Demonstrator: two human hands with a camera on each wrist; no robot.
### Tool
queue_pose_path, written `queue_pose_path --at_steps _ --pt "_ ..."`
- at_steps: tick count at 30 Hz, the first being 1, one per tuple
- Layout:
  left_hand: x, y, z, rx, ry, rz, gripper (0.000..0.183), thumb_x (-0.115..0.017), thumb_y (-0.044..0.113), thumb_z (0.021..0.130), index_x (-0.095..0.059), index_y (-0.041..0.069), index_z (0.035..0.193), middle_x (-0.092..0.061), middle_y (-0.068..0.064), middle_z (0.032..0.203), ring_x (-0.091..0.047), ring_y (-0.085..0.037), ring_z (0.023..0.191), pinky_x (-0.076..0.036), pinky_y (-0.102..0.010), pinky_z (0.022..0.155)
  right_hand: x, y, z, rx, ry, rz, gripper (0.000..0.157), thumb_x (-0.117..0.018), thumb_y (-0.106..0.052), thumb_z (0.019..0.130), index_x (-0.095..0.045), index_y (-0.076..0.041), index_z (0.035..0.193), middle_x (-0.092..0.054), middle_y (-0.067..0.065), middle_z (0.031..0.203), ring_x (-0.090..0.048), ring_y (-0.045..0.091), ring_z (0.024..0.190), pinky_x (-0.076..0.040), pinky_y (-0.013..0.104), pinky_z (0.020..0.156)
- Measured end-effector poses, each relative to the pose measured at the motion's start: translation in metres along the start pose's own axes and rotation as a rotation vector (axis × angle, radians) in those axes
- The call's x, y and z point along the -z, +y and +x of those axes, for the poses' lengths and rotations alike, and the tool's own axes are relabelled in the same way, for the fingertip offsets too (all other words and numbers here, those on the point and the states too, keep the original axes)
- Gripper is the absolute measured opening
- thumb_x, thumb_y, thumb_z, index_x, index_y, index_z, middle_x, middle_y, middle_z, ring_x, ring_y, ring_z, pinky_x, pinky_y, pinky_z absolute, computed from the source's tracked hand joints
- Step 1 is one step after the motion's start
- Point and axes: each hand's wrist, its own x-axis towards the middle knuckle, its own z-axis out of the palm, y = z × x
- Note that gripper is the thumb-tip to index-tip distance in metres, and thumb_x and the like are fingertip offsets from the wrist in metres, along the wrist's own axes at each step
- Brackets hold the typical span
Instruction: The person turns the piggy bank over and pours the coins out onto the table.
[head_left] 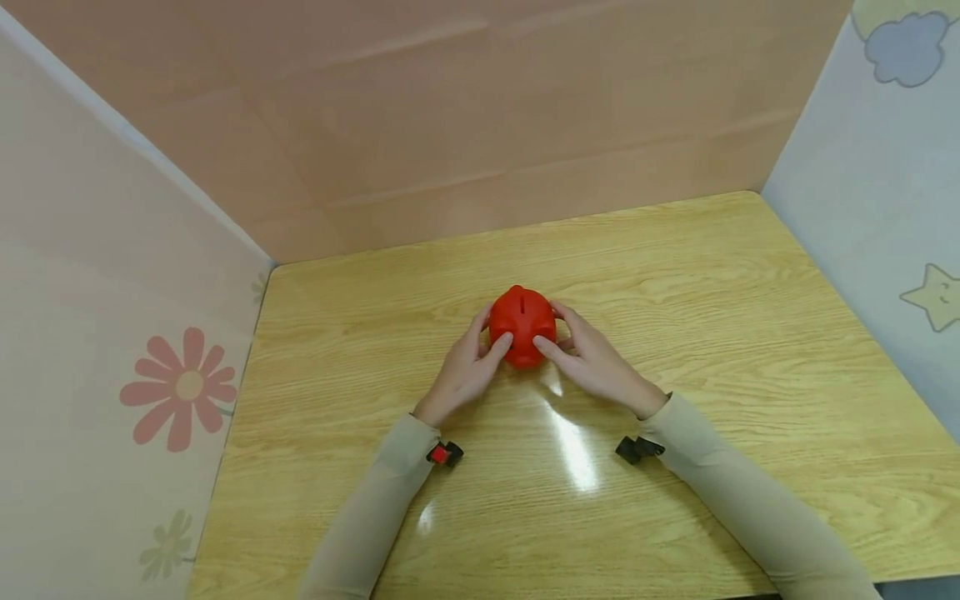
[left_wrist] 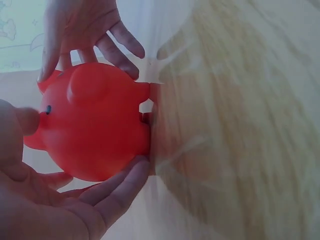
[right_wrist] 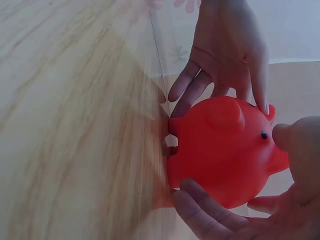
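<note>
A red piggy bank [head_left: 523,321] stands on its feet on the wooden table, its dark coin slot [head_left: 522,305] facing up and its snout [left_wrist: 87,84] toward the person. My left hand [head_left: 463,371] grips its left side, thumb near the head and fingers curving round low by the feet. On the opposite side my right hand [head_left: 596,362] holds it the same way, thumb on top at the front. A small black eye [right_wrist: 264,135] shows beside the right thumb in the right wrist view. The far side of the bank is hidden in both wrist views.
The wood-grain table [head_left: 712,308] stretches out around the hands. A pinkish-brown wall covering [head_left: 480,125] rises behind its far edge. Pale panels with a flower [head_left: 187,385] and a star [head_left: 937,297] flank the left and right. Dark devices [head_left: 637,450] sit at the wrists.
</note>
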Motion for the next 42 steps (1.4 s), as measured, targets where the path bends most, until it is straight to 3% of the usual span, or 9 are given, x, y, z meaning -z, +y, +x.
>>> queue_pose_path --at_steps 8,16,21,27,35,42 --pt "-0.003 -0.002 0.004 -0.015 0.02 -0.015 0.069 -0.052 0.048 0.11 -0.027 0.026 0.17 -0.046 -0.01 0.166 -0.07 -0.038 0.121 -0.056 -0.055 0.106 0.0 -0.001 0.002 -0.008 0.006 -0.006 0.082 -0.062 -0.05 0.106 -0.026 -0.01 0.168 -0.043 0.014 0.166 -0.077 0.03 0.107 -0.061 0.054 0.1" --pt "-0.001 0.002 0.002 0.026 0.056 -0.03 0.064 -0.052 0.05 0.11 -0.034 0.03 0.168 -0.056 -0.014 0.156 -0.07 -0.035 0.117 -0.058 -0.054 0.102 -0.003 -0.003 0.0 0.055 -0.003 0.036 0.106 -0.089 -0.043 0.087 -0.028 -0.014 0.168 -0.048 0.011 0.159 -0.073 0.024 0.098 -0.065 0.04 0.085" --pt "0.002 0.007 0.0 0.036 0.06 -0.058 0.063 -0.052 0.05 0.11 -0.037 0.029 0.167 -0.061 -0.014 0.146 -0.071 -0.033 0.111 -0.06 -0.048 0.095 -0.005 -0.003 -0.002 0.099 0.017 -0.08 0.12 -0.097 -0.038 0.078 -0.025 -0.012 0.169 -0.046 0.018 0.157 -0.069 0.027 0.1 -0.062 0.047 0.09" --pt "0.005 0.01 -0.002 0.063 0.038 -0.139 0.064 -0.049 0.055 0.11 -0.037 0.027 0.166 -0.064 -0.015 0.128 -0.073 -0.032 0.096 -0.064 -0.042 0.085 -0.005 -0.006 -0.001 0.156 0.091 -0.188 0.114 -0.098 -0.036 0.076 -0.032 -0.011 0.166 -0.048 0.019 0.151 -0.067 0.029 0.103 -0.063 0.049 0.089" --pt "0.01 0.013 -0.006 0.034 0.006 -0.165 0.064 -0.041 0.056 0.112 -0.037 0.021 0.166 -0.065 -0.015 0.117 -0.072 -0.036 0.093 -0.064 -0.05 0.088 -0.003 -0.012 0.004 0.162 0.097 -0.069 0.105 -0.1 -0.037 0.072 -0.044 -0.011 0.158 -0.055 0.012 0.154 -0.07 0.039 0.121 -0.067 0.047 0.082" --pt "0.012 0.011 -0.009 0.0 -0.006 -0.168 0.063 -0.051 0.051 0.11 -0.04 0.02 0.164 -0.062 -0.013 0.135 -0.072 -0.033 0.102 -0.063 -0.048 0.091 0.002 -0.015 0.004 0.049 0.069 0.017 0.104 -0.098 -0.04 0.073 -0.044 -0.013 0.157 -0.06 0.009 0.15 -0.067 0.04 0.121 -0.067 0.043 0.076"
